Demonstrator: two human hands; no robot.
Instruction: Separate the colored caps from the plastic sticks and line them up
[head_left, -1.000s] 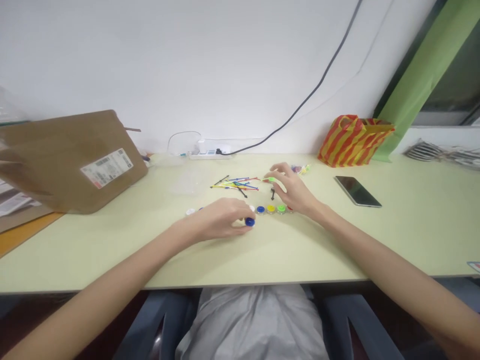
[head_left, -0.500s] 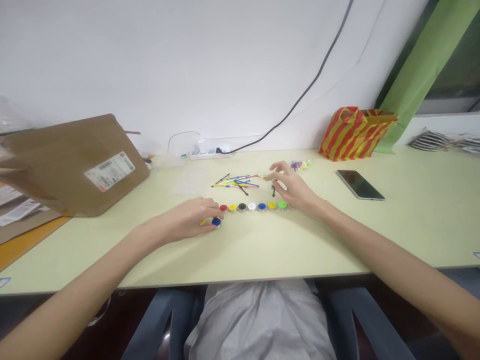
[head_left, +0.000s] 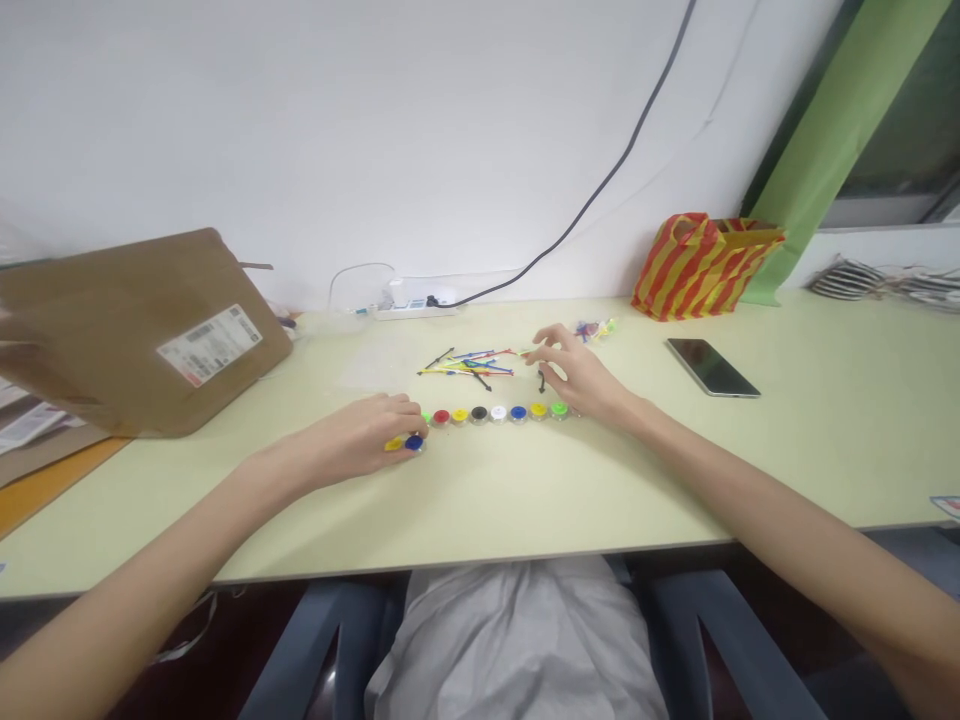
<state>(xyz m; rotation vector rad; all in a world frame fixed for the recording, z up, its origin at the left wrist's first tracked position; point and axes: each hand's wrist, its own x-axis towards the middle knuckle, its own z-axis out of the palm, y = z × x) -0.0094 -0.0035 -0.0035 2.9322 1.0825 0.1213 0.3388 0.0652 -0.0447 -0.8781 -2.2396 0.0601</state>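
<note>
Small round discs with coloured tops and clear sides form a row on the table, among them a red disc (head_left: 441,417), a black disc (head_left: 479,414) and a white disc (head_left: 499,413). At the row's left end, my left hand (head_left: 367,430) is closed, thumb and fingers around a blue disc (head_left: 414,443), with a yellow disc (head_left: 394,444) partly hidden under it. Beyond the right end hovers my right hand (head_left: 574,372), fingers curved and apart, holding nothing I can see. A short black stick (head_left: 541,382) lies below its thumb. Thin coloured sticks (head_left: 469,364) lie in a loose pile behind the row.
A cardboard box (head_left: 142,340) stands at the left. Against the wall sits a power strip (head_left: 416,308) with a black cable (head_left: 570,225). To the right are a phone (head_left: 712,367) and a striped bag (head_left: 705,268). Small colourful bits (head_left: 596,329) lie behind my right hand.
My left hand has slid a little to the left with the blue disc, uncovering part of a green disc at the row's end. My right hand stays almost where it was.
</note>
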